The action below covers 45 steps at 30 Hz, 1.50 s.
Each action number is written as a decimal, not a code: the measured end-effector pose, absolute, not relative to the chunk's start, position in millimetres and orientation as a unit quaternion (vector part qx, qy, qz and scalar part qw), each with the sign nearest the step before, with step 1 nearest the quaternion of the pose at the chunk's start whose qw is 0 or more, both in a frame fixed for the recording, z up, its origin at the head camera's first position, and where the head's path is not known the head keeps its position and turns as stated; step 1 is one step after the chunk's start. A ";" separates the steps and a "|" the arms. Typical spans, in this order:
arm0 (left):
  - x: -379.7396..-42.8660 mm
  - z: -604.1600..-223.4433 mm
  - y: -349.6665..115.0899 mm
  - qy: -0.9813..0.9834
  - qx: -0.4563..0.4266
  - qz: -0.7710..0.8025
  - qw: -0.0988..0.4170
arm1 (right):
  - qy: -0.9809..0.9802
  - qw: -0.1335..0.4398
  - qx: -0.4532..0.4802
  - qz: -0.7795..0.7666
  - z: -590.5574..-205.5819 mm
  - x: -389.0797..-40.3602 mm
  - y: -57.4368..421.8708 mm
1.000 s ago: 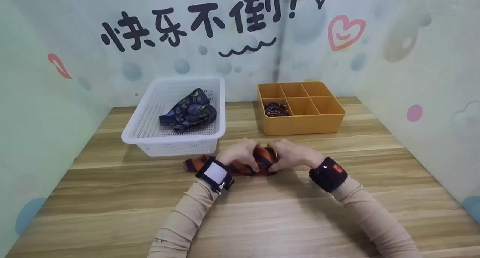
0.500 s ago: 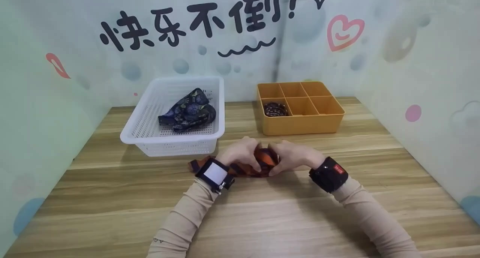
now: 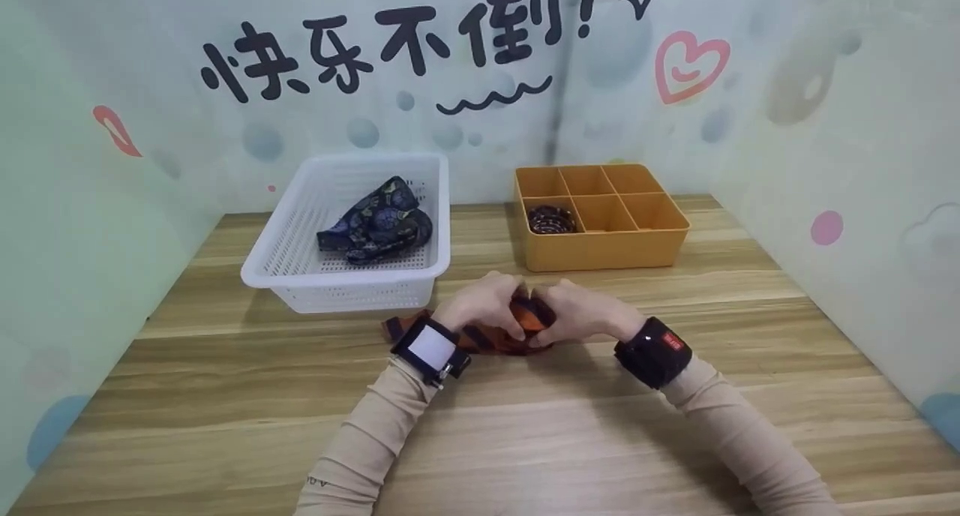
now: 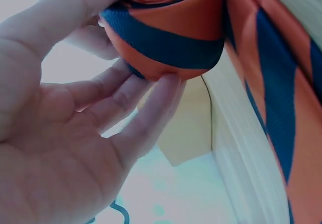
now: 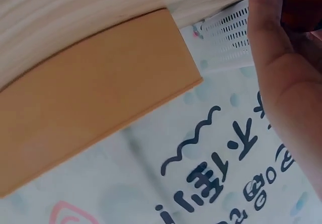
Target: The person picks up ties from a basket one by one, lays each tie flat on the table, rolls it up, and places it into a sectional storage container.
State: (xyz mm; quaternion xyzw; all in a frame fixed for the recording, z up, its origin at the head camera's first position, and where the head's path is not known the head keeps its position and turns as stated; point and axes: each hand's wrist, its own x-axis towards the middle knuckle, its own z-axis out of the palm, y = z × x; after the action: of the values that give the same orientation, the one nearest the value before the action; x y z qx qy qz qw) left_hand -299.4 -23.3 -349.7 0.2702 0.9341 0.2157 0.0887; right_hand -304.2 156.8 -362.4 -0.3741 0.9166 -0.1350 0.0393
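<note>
Striped tie (image 3: 532, 318) lies part-rolled on the bench (image 3: 525, 441), below centre of the head view; left hand (image 3: 486, 304) and right hand (image 3: 581, 310) have fingers (image 4: 162, 100) curled round the roll (image 4: 173, 40); judged light, soft, slippery; best held by its sides.

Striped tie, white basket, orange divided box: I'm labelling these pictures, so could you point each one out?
Striped tie (image 4: 176, 39): left wrist view, on the outer side of its rolled part.
White basket (image 3: 360, 294): head view, on its front wall.
Orange divided box (image 3: 604, 251): head view, on its front wall.
</note>
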 end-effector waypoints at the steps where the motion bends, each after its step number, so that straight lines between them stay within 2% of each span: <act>1: -300.6 -350.7 -24.5 0.936 0.265 0.213 0.090 | 0.916 0.043 -0.372 -0.142 -362.7 -304.8 156.7; 16: -308.3 -360.7 -32.6 0.935 0.229 0.223 0.151 | 0.899 -0.012 -0.405 -0.169 -362.5 -306.6 155.1; 22: -301.5 -350.8 -28.4 0.928 0.274 0.215 0.130 | 0.899 -0.031 -0.412 -0.144 -357.8 -304.9 155.9; 26: -299.8 -346.6 -25.8 0.928 0.279 0.215 0.118 | 0.902 -0.023 -0.406 -0.146 -355.4 -304.6 157.3; 32: -304.5 -350.1 -31.0 0.938 0.245 0.208 0.127 | 0.902 0.006 -0.397 -0.168 -359.4 -307.4 157.3; 40: -306.4 -354.7 -34.1 0.925 0.242 0.241 0.165 | 0.895 -0.020 -0.417 -0.157 -364.3 -307.4 155.9; 45: -302.1 -350.1 -29.2 0.918 0.275 0.247 0.141 | 0.906 -0.025 -0.399 -0.143 -361.7 -304.2 156.1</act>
State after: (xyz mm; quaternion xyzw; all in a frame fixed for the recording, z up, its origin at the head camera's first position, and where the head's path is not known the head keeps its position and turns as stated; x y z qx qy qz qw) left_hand -302.1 -29.2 -350.1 0.2751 0.9183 0.2472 0.1414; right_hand -304.2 156.1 -361.7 -0.3988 0.9055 -0.1426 -0.0248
